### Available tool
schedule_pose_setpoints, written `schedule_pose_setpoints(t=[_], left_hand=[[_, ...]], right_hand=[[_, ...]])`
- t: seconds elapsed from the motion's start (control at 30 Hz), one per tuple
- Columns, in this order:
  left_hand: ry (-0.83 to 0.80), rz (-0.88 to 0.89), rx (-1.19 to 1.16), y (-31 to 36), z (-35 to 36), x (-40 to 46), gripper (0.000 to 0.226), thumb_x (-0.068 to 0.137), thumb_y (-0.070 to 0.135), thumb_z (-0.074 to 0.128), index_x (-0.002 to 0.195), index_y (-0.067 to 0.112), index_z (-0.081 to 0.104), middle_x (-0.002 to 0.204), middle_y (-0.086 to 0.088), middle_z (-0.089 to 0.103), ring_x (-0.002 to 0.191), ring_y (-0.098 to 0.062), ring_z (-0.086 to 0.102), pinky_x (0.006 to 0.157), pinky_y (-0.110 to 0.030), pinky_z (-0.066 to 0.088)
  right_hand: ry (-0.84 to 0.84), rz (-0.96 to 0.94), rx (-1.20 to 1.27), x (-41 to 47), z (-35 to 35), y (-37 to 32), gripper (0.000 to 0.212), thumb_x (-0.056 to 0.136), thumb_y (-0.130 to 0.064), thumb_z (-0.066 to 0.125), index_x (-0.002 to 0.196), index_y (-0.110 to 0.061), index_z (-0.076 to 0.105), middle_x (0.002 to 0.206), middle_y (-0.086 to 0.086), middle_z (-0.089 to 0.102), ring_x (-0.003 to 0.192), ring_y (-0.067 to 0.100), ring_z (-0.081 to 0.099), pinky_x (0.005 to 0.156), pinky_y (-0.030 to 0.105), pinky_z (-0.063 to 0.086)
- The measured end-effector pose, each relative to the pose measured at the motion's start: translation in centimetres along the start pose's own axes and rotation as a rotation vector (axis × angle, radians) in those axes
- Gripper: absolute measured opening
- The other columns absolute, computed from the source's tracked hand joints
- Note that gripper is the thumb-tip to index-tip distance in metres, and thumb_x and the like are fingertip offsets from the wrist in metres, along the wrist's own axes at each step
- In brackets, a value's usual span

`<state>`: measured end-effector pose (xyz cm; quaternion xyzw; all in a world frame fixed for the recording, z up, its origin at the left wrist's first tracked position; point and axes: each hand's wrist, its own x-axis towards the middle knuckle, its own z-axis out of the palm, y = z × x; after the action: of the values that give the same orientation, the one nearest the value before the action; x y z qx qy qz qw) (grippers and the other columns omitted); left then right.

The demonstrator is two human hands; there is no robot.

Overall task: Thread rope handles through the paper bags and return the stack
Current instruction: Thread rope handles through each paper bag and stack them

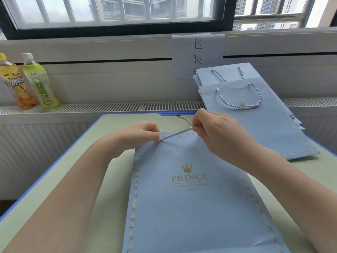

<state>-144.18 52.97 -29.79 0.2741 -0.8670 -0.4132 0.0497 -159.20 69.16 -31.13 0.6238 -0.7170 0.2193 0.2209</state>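
A flat light-blue paper bag (191, 198) with a gold crown and "PRINCE" print lies on the green table (76, 172) in front of me. A twisted blue-white rope (176, 133) runs along its top edge. My left hand (144, 133) pinches the rope at the bag's upper left corner. My right hand (217, 130) pinches the rope's other part near the upper right, and the rope's dark-tipped free end (184, 119) trails behind it. A stack of matching bags with rope handles (255, 106) lies at the back right, partly leaning on the wall.
Two drink bottles, one orange (16, 84) and one green (41, 83), stand on the radiator ledge at the far left. A paper sign (197, 52) with characters hangs on the wall below the window. The table has a blue rim (54, 165).
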Motion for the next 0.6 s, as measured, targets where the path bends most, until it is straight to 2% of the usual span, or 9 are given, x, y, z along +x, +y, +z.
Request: schedule_pose_setpoints(t=[0.1, 0.17, 0.27, 0.37, 0.43, 0.5, 0.57, 0.6], left_hand=[[-0.025, 0.016, -0.042, -0.6, -0.4, 0.2, 0.007, 0.082, 0.017, 0.066, 0.082, 0.016, 0.059, 0.086, -0.001, 0.061, 0.076, -0.015, 0.055, 0.067, -0.025, 0.038], [-0.026, 0.015, -0.051, -0.8, -0.5, 0.3, 0.012, 0.092, 0.008, 0.056, 0.083, 0.015, 0.059, 0.088, -0.001, 0.062, 0.075, -0.015, 0.056, 0.066, -0.024, 0.039], [-0.030, 0.022, -0.065, -1.0, -0.7, 0.3, 0.015, 0.095, 0.006, 0.051, 0.089, 0.015, 0.061, 0.093, -0.003, 0.064, 0.078, -0.015, 0.057, 0.068, -0.024, 0.039], [-0.027, 0.005, -0.023, -1.2, -1.1, 0.2, 0.020, 0.095, 0.004, 0.049, 0.097, 0.016, 0.065, 0.091, -0.004, 0.066, 0.080, -0.016, 0.058, 0.073, -0.026, 0.042], [-0.015, -0.041, 0.066, -1.3, -1.1, 0.2, 0.019, 0.096, 0.010, 0.050, 0.096, 0.018, 0.067, 0.086, 0.000, 0.065, 0.078, -0.014, 0.058, 0.070, -0.024, 0.043], [0.060, -0.116, 0.244, -1.5, -0.8, 0.5, 0.019, 0.097, 0.026, 0.050, 0.085, 0.019, 0.063, 0.077, 0.001, 0.060, 0.073, -0.016, 0.054, 0.063, -0.024, 0.039], [0.183, -0.202, 0.451, -1.6, -0.3, 0.8, 0.036, 0.098, 0.042, 0.042, 0.081, 0.015, 0.058, 0.077, -0.002, 0.055, 0.076, -0.022, 0.052, 0.063, -0.026, 0.034], [0.251, -0.231, 0.574, -1.8, 0.0, 1.0, 0.041, 0.098, 0.047, 0.037, 0.085, 0.014, 0.058, 0.083, -0.004, 0.058, 0.082, -0.023, 0.054, 0.067, -0.028, 0.034]], right_hand=[[0.087, 0.021, 0.208, 0.1, -0.3, -0.2, 0.006, 0.094, -0.011, 0.048, 0.088, -0.011, 0.047, 0.072, 0.001, 0.053, 0.064, 0.026, 0.045, 0.056, 0.038, 0.039], [0.180, 0.045, 0.380, 0.1, -0.6, -0.3, 0.003, 0.092, -0.009, 0.049, 0.090, -0.007, 0.049, 0.070, 0.000, 0.051, 0.064, 0.025, 0.045, 0.058, 0.039, 0.042], [0.241, 0.079, 0.552, 0.2, -0.7, -0.5, 0.002, 0.092, -0.002, 0.051, 0.091, -0.004, 0.052, 0.069, 0.001, 0.052, 0.066, 0.023, 0.045, 0.060, 0.033, 0.041], [0.272, 0.129, 0.659, 0.3, -0.9, -0.5, 0.010, 0.091, -0.002, 0.052, 0.088, -0.011, 0.053, 0.071, 0.002, 0.055, 0.067, 0.022, 0.050, 0.065, 0.032, 0.043], [0.316, 0.176, 0.683, 0.4, -1.3, -0.1, 0.016, 0.092, -0.005, 0.053, 0.086, -0.020, 0.054, 0.071, 0.001, 0.058, 0.069, 0.024, 0.053, 0.067, 0.032, 0.044], [0.358, 0.209, 0.672, 0.6, -1.6, 0.5, 0.022, 0.093, -0.008, 0.053, 0.085, -0.028, 0.053, 0.070, -0.006, 0.058, 0.070, 0.022, 0.054, 0.066, 0.026, 0.043], [0.374, 0.204, 0.611, 0.6, -1.8, 1.0, 0.017, 0.093, -0.010, 0.052, 0.088, -0.026, 0.055, 0.070, -0.012, 0.057, 0.069, 0.016, 0.054, 0.065, 0.019, 0.041], [0.368, 0.197, 0.587, 0.6, -1.8, 1.0, 0.016, 0.093, -0.009, 0.052, 0.091, -0.024, 0.057, 0.070, -0.012, 0.057, 0.069, 0.012, 0.054, 0.066, 0.015, 0.040]])
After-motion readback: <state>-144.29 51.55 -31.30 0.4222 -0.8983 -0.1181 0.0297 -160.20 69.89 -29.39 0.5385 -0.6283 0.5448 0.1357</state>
